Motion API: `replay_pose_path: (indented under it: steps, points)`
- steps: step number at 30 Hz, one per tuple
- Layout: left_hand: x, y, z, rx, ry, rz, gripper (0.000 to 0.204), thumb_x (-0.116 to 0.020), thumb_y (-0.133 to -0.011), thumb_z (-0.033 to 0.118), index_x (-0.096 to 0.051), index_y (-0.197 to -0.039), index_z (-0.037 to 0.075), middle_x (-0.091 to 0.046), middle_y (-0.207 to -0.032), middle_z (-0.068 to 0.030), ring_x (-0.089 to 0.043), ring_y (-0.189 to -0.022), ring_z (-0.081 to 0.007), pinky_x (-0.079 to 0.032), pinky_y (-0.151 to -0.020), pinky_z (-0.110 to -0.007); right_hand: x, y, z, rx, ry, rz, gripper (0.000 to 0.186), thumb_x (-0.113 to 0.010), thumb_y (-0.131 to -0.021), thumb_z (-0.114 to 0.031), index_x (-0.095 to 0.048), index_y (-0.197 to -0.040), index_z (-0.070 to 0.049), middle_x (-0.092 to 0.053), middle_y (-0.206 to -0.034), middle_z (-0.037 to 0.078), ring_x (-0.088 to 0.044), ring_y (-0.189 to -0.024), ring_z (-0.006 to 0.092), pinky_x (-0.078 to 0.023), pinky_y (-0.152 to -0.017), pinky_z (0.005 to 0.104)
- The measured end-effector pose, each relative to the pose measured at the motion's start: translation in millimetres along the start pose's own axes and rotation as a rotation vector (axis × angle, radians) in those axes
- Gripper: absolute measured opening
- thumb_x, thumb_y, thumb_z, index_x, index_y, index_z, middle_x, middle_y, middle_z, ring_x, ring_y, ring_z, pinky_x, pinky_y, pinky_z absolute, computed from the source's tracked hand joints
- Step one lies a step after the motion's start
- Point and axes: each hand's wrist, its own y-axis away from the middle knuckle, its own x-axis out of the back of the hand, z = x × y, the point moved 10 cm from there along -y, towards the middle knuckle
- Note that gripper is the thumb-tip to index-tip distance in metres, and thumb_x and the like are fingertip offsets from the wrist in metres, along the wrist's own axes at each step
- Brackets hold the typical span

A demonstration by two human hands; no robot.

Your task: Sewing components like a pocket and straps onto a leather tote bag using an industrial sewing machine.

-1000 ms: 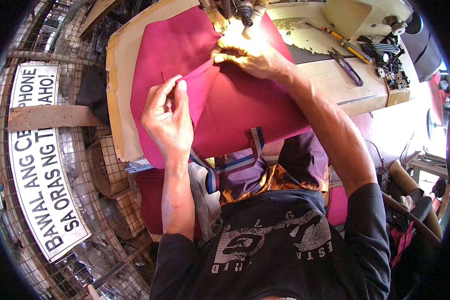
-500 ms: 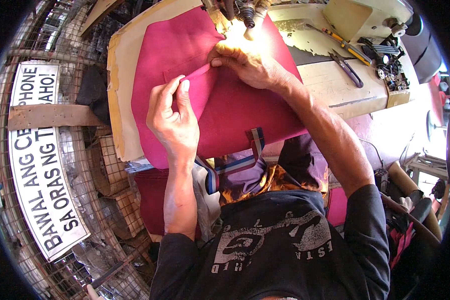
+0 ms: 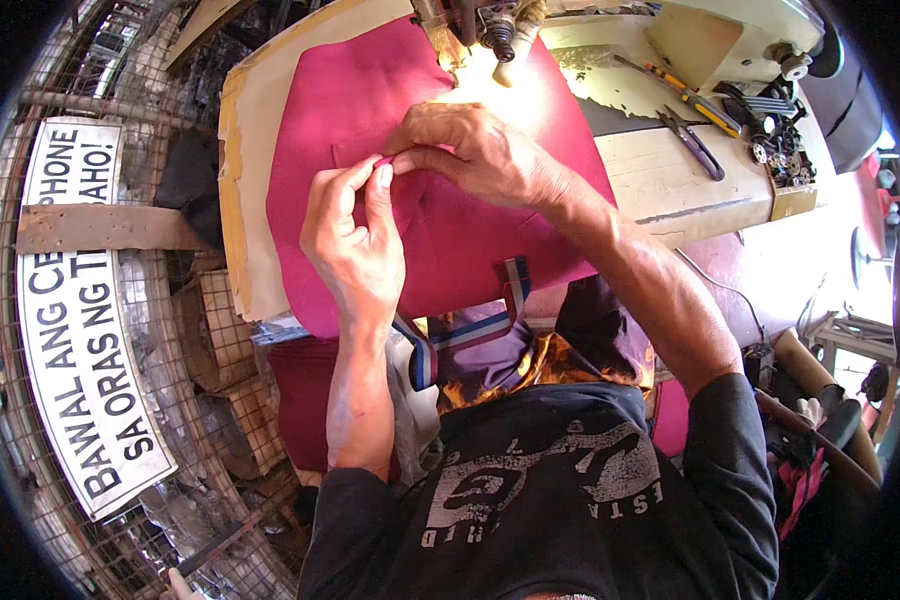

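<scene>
A large magenta fabric piece (image 3: 320, 235) lies over the sewing machine table and hangs off its front edge. My left hand (image 3: 355, 235) pinches a small fold of this fabric between thumb and fingers. Close against it, my right hand (image 3: 480, 155) also has thumb and fingertips closed on the fold. The sewing machine's head (image 3: 485, 30) with its bright lamp stands just beyond my right hand. From the fabric's near edge hangs a striped ribbon strap (image 3: 475, 328) in blue, white and red, looping toward my lap.
Thread snips (image 3: 692, 145) and a yellow-handled tool (image 3: 705, 98) lie on the table at right, beside a tray of small metal parts (image 3: 785, 140). A wire mesh partition (image 3: 165, 420) with a white sign (image 3: 80, 320) stands at left. Dark red fabric (image 3: 310, 400) hangs below the table.
My right hand has slid left and nearer, along the fold, until its fingertips meet my left hand's. The left hand has barely moved, and the fabric between them has bunched up.
</scene>
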Motion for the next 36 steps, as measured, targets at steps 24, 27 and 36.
replay_pose_path:
  steps: [24,27,36]
  points:
    - [-61.1,56.1,60.7,-0.439,-0.082,-0.402,0.021,-0.074,-0.081,0.006,-0.069,-0.099,-0.001,-0.057,-0.085,-0.0077,-0.059,-0.079,-0.0253,-0.048,-0.072,-0.040,14.4,81.0,-31.8,0.093,0.717,-0.250,0.039,-0.062,-0.083,-0.017,-0.067,-0.118,0.001,-0.068,-0.123,0.015,-0.067,-0.116,0.0295,-0.053,-0.101,0.0410]
    - [-65.2,62.8,58.6,-0.455,-0.120,-0.431,0.024,-0.065,-0.080,0.010,-0.067,-0.101,-0.002,-0.054,-0.091,-0.0097,-0.057,-0.087,-0.0248,-0.048,-0.077,-0.038,12.8,85.3,-29.7,-0.015,0.721,-0.271,0.042,-0.060,-0.084,-0.014,-0.064,-0.123,0.002,-0.065,-0.128,0.018,-0.061,-0.126,0.0325,-0.047,-0.110,0.0428]
    - [-73.3,73.6,67.8,-0.492,-0.307,-0.526,0.031,-0.064,-0.077,0.011,-0.068,-0.103,-0.005,-0.055,-0.094,-0.0090,-0.056,-0.091,-0.0226,-0.049,-0.079,-0.035,18.0,106.9,-41.9,-0.113,0.597,-0.115,0.037,-0.062,-0.084,-0.009,-0.067,-0.118,0.003,-0.065,-0.124,0.020,-0.061,-0.122,0.0362,-0.048,-0.108,0.0468]
